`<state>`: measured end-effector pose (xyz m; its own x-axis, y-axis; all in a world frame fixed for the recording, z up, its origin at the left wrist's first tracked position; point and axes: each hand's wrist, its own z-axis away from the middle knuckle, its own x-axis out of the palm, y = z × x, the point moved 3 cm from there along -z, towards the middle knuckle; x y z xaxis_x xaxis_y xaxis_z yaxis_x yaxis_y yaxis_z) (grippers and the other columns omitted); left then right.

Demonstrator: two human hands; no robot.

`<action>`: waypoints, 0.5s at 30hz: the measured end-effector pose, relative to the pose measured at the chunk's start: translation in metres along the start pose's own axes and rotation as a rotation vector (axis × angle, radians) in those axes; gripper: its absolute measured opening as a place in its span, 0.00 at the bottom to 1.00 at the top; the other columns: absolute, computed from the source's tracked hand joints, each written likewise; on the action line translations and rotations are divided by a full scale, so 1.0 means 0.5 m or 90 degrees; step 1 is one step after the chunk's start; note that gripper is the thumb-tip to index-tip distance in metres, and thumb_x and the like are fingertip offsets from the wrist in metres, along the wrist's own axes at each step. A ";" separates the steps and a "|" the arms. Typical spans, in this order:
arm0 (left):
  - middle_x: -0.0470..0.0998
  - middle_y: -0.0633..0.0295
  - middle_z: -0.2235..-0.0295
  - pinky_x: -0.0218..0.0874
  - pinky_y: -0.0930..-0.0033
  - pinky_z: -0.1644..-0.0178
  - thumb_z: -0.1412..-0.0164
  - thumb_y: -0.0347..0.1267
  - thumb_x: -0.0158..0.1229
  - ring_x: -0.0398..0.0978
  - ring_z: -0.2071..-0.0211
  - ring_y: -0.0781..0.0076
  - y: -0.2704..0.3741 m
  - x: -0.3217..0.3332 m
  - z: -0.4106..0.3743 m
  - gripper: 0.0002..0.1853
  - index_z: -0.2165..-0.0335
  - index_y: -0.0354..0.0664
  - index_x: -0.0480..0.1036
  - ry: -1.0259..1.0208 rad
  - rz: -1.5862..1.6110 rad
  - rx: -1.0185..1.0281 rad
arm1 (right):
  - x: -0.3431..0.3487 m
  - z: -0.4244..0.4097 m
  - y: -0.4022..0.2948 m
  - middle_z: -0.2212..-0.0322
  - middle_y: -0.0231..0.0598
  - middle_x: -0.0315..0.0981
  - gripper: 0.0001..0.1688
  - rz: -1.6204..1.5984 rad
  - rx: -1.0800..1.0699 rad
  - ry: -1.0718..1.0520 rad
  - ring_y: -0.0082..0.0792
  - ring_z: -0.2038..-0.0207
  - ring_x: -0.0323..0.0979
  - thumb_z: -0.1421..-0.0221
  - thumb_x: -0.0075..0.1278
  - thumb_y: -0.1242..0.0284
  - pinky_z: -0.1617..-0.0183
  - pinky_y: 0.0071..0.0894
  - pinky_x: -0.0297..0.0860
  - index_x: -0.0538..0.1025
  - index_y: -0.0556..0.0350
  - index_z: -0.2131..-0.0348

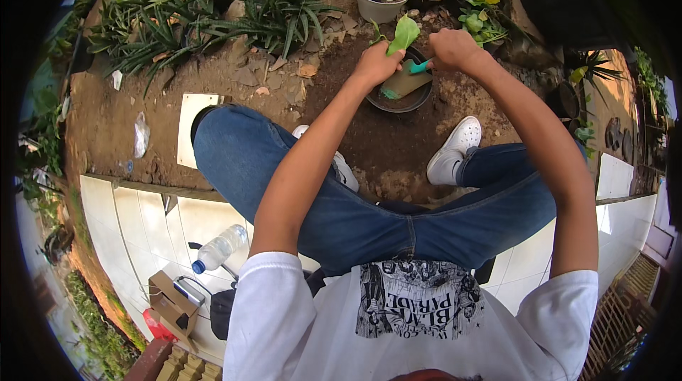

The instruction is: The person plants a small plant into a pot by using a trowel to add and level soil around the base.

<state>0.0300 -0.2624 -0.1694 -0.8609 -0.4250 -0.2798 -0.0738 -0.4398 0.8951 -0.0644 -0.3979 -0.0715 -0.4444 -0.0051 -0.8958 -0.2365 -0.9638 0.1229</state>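
A black plastic plant pot (406, 108) stands on the soil in front of my feet. My left hand (377, 65) is at its left rim, gripping a small leafy plant (405, 34) whose broad green leaf points away from me. In my right hand (453, 50) is the turquoise handle of a garden trowel (407, 81). The trowel's soil-smeared blade slants down into the pot, its tip towards the left side. Soil inside the pot is mostly hidden by the blade and my left hand.
Beyond the pot stands a white pot (383, 8) with a spiky plant. Spiky-leaved plants (287, 13) fill the far left. A white tile (194, 130) lies by my left knee. Behind me, a water bottle (219, 247) and a cardboard box (171, 306) rest on the tiled floor (144, 221).
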 end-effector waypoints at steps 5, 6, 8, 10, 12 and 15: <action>0.79 0.60 0.72 0.64 0.68 0.58 0.36 0.40 0.55 0.77 0.67 0.74 0.003 -0.004 -0.002 0.18 0.58 0.34 0.72 -0.003 -0.021 -0.013 | -0.051 -0.015 0.014 0.68 0.43 0.80 0.19 0.141 -0.083 0.007 0.43 0.62 0.79 0.59 0.66 0.65 0.54 0.42 0.71 0.80 0.54 0.66; 0.79 0.60 0.72 0.64 0.68 0.58 0.36 0.40 0.55 0.76 0.67 0.74 0.009 -0.002 -0.004 0.18 0.58 0.34 0.72 -0.006 -0.020 -0.012 | -0.045 -0.019 0.015 0.68 0.43 0.80 0.16 0.160 -0.090 0.032 0.43 0.62 0.79 0.58 0.64 0.67 0.53 0.42 0.69 0.80 0.53 0.67; 0.79 0.60 0.72 0.64 0.68 0.58 0.36 0.39 0.55 0.76 0.67 0.74 0.010 -0.003 -0.005 0.18 0.59 0.34 0.72 -0.008 -0.013 -0.011 | -0.023 -0.033 -0.003 0.71 0.41 0.80 0.06 0.185 -0.108 0.079 0.39 0.64 0.79 0.54 0.56 0.74 0.50 0.43 0.66 0.80 0.50 0.70; 0.79 0.61 0.72 0.64 0.68 0.58 0.36 0.39 0.55 0.77 0.67 0.73 -0.002 -0.002 -0.007 0.18 0.59 0.34 0.73 -0.003 0.006 -0.010 | -0.002 -0.051 -0.036 0.73 0.39 0.80 0.05 0.211 -0.129 0.091 0.39 0.65 0.79 0.52 0.54 0.73 0.49 0.43 0.64 0.80 0.48 0.72; 0.79 0.60 0.72 0.64 0.68 0.58 0.36 0.39 0.55 0.77 0.67 0.73 -0.001 -0.001 -0.014 0.17 0.59 0.34 0.73 -0.002 -0.019 -0.011 | 0.008 -0.064 -0.043 0.74 0.37 0.80 0.05 0.233 -0.139 0.110 0.37 0.66 0.79 0.50 0.52 0.71 0.47 0.41 0.62 0.80 0.45 0.74; 0.79 0.59 0.72 0.64 0.68 0.58 0.36 0.39 0.55 0.77 0.67 0.73 0.005 -0.001 -0.013 0.17 0.59 0.34 0.73 -0.003 -0.029 -0.014 | 0.012 -0.073 -0.036 0.74 0.37 0.80 0.05 0.208 -0.135 0.123 0.37 0.67 0.79 0.51 0.52 0.71 0.48 0.40 0.62 0.80 0.45 0.75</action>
<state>0.0337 -0.2685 -0.1693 -0.8590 -0.4010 -0.3184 -0.1013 -0.4763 0.8734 -0.0311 -0.3902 -0.0945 -0.2914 -0.3488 -0.8907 0.0806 -0.9368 0.3405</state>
